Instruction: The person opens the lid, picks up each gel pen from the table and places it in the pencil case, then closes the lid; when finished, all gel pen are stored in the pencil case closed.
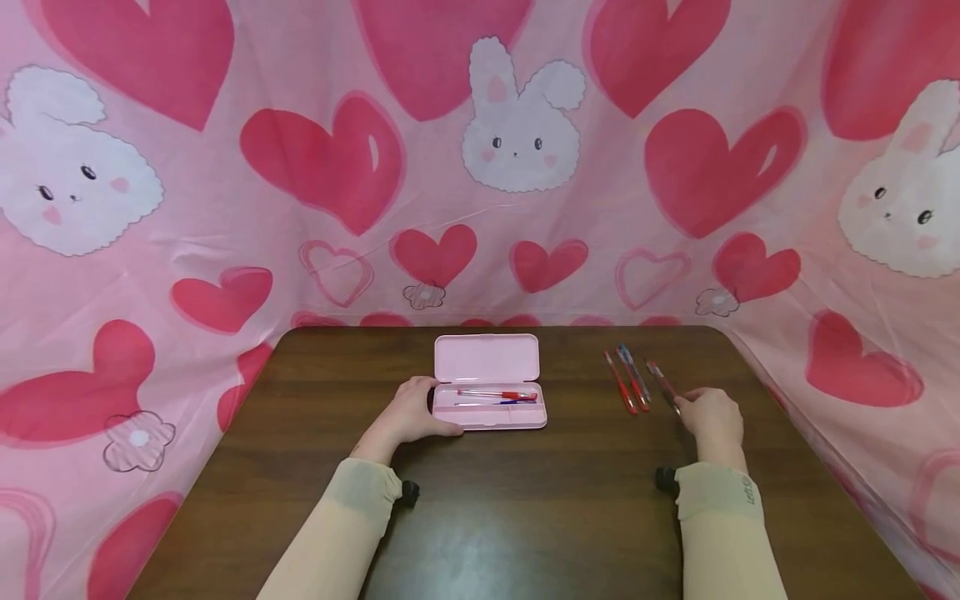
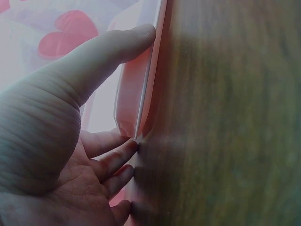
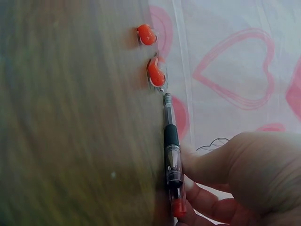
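A pink pencil case (image 1: 491,422) lies on the table with its lid (image 1: 487,358) raised at the back. Inside it are a clear pen with a red cap (image 1: 519,396) and a blue-tipped pen (image 1: 480,404). My left hand (image 1: 411,414) holds the case by its left end, thumb along the front edge (image 2: 141,37) and fingers at the side. On the right, my right hand (image 1: 714,419) pinches the near end of a clear-barrelled pen with a black grip (image 3: 171,136). A red part (image 3: 178,207) shows below that pen, among the fingers.
Left of the right hand, several more pens lie side by side, among them a red pen (image 1: 621,383) and a blue-ended one (image 1: 628,367). The brown wooden table (image 1: 540,517) meets a pink heart-and-rabbit cloth (image 1: 525,275) at its back and sides.
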The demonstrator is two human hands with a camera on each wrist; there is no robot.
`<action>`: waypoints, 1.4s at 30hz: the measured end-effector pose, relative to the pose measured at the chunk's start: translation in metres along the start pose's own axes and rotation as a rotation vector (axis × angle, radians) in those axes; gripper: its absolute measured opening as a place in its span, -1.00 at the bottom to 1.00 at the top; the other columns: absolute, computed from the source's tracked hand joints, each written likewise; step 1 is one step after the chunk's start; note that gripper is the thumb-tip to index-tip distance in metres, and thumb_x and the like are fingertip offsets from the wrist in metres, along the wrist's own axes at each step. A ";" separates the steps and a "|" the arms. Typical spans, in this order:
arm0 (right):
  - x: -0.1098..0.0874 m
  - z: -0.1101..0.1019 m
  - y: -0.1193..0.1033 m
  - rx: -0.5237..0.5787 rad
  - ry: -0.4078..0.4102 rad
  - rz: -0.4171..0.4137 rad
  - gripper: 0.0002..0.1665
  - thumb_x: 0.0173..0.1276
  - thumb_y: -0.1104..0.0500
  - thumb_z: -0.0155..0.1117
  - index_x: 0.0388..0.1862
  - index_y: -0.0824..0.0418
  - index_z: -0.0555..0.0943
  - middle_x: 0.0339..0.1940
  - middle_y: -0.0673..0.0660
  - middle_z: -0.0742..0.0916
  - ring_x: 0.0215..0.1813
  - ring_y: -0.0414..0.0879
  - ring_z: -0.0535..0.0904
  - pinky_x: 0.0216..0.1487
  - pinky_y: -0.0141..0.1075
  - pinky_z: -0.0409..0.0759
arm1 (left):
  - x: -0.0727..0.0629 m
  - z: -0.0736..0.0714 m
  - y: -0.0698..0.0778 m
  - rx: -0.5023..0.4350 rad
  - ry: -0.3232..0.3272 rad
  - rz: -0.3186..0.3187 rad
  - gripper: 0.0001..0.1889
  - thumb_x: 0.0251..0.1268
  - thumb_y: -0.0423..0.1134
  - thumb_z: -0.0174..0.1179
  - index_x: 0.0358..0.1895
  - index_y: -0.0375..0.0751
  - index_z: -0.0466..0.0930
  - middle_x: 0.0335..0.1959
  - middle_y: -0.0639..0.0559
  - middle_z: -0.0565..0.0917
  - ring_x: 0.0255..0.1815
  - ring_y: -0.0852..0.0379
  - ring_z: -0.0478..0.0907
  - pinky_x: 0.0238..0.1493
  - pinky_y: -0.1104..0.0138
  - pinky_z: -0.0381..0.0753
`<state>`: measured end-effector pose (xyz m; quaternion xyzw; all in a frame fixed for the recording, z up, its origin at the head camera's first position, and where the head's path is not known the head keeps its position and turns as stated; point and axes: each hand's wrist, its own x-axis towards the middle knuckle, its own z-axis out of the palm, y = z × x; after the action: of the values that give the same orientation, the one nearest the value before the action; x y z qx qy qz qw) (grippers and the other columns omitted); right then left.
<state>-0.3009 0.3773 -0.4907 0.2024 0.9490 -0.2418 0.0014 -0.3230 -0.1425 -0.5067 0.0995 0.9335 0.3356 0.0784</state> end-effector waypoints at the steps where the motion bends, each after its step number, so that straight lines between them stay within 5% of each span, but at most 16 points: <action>1: 0.000 0.000 0.000 0.000 0.001 0.004 -0.47 0.64 -0.06 0.20 0.26 0.33 0.73 0.38 0.55 0.67 0.34 0.62 0.56 0.26 0.37 0.58 | 0.000 0.000 0.000 -0.002 -0.001 -0.003 0.14 -0.06 0.20 0.74 0.56 -0.32 0.42 0.58 -0.26 0.46 0.65 -0.27 0.28 0.68 -0.21 0.38; 14: 0.002 0.001 -0.003 -0.016 0.039 -0.019 -0.59 0.56 0.08 0.18 0.06 0.37 0.77 0.24 0.55 0.74 0.26 0.60 0.61 0.22 0.36 0.62 | 0.000 0.000 0.001 -0.006 -0.004 -0.009 0.14 -0.05 0.19 0.74 0.57 -0.30 0.41 0.58 -0.26 0.46 0.66 -0.27 0.28 0.68 -0.23 0.39; 25: -0.012 0.005 -0.056 -0.002 0.084 -0.129 -0.58 0.63 0.10 0.12 0.17 0.37 0.71 0.20 0.51 0.76 0.23 0.55 0.64 0.11 0.36 0.59 | 0.001 0.001 -0.001 -0.010 0.007 0.004 0.13 -0.06 0.19 0.73 0.55 -0.33 0.42 0.56 -0.26 0.47 0.63 -0.25 0.30 0.68 -0.21 0.39; 36: -0.038 0.042 -0.145 -0.048 0.201 -0.488 -0.77 0.61 0.16 0.31 0.05 0.21 0.81 0.06 0.35 0.81 0.18 0.45 0.71 0.10 0.41 0.65 | 0.002 0.002 -0.002 -0.014 0.006 0.000 0.12 -0.07 0.17 0.74 0.53 -0.32 0.43 0.56 -0.25 0.47 0.64 -0.25 0.29 0.68 -0.19 0.40; 42: -0.055 0.071 -0.189 -0.107 0.151 -0.650 -0.88 0.53 0.15 0.45 -0.05 0.11 0.83 0.02 0.25 0.83 0.13 0.31 0.72 0.16 0.29 0.69 | 0.001 0.003 -0.002 -0.015 0.005 0.003 0.12 -0.07 0.16 0.75 0.53 -0.34 0.43 0.56 -0.27 0.47 0.65 -0.27 0.29 0.69 -0.20 0.38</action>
<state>-0.3295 0.1725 -0.4609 -0.0936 0.9726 -0.1640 -0.1355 -0.3241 -0.1422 -0.5101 0.0996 0.9309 0.3432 0.0762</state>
